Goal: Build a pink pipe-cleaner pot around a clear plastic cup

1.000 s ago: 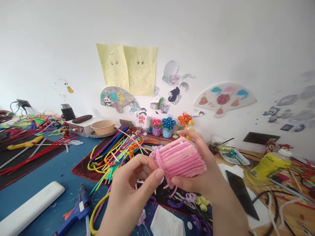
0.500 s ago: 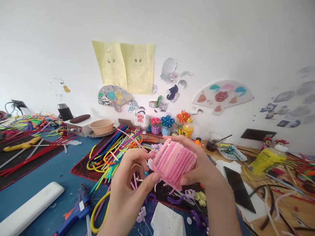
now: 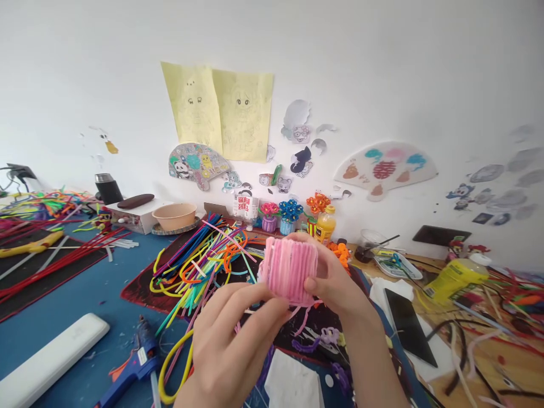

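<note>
A small pot wrapped in pink pipe cleaners (image 3: 291,269) is held up over the table, its ribs nearly vertical. My right hand (image 3: 335,277) is closed round its right side, the thumb pressing the front. At the pot's lower left edge, the fingers of my left hand (image 3: 242,334) are pinched together; their tips hide what lies between them. From the bottom, beside those fingertips, a loose pink pipe cleaner end (image 3: 302,322) hangs down. Below the hands are a white tissue (image 3: 291,381) and purple pipe cleaner pieces (image 3: 306,344).
Bundled coloured pipe cleaners (image 3: 204,255) lie left of the pot. A blue glue gun (image 3: 142,357) and a white bar-shaped case (image 3: 55,360) are at the front left. Small flower pots (image 3: 287,224) stand by the wall. A dark phone (image 3: 410,328) and yellow bottle (image 3: 457,277) are on the right.
The pot has turned from a tilt to nearly upright and shifted slightly left. My left hand has rolled over, its fingers closing at the pot's lower edge.
</note>
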Action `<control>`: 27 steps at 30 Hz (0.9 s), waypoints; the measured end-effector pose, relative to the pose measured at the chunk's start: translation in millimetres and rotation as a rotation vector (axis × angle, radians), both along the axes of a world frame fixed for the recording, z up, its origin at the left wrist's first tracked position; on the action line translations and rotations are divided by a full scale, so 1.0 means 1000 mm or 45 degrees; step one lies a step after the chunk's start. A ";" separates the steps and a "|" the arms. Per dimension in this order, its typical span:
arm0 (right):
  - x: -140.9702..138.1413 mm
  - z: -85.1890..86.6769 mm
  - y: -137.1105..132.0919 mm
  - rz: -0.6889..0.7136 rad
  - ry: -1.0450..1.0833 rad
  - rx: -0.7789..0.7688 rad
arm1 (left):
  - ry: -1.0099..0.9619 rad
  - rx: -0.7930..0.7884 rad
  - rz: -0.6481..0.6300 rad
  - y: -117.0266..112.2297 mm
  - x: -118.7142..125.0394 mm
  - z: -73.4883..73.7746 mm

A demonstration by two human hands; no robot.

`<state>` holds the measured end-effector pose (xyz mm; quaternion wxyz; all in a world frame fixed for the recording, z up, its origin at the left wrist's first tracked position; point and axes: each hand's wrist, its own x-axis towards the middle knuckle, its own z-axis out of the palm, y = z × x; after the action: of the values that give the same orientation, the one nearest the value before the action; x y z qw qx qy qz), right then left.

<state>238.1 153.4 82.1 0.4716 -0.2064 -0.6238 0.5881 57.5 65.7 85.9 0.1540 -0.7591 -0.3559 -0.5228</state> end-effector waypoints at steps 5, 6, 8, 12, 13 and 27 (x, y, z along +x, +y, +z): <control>-0.004 0.006 -0.006 0.043 -0.005 -0.078 | 0.096 0.005 -0.036 0.002 -0.004 0.006; -0.004 0.006 -0.007 0.044 -0.004 -0.093 | 0.104 -0.019 -0.064 0.003 -0.005 0.006; -0.003 0.007 -0.007 0.048 -0.010 -0.111 | 0.122 -0.072 -0.126 0.003 -0.007 0.007; -0.002 0.007 -0.007 0.083 -0.008 -0.105 | 0.123 -0.121 -0.222 0.004 -0.009 0.011; -0.002 0.008 -0.006 0.092 -0.003 -0.108 | 0.118 -0.129 -0.235 0.004 -0.009 0.012; -0.004 0.002 -0.003 0.148 0.097 -0.097 | 0.126 -0.007 -0.055 0.000 -0.004 0.013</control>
<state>233.9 150.4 84.2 0.4519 -0.1650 -0.5934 0.6453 53.8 65.7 99.2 0.1581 -0.7920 -0.3330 -0.4866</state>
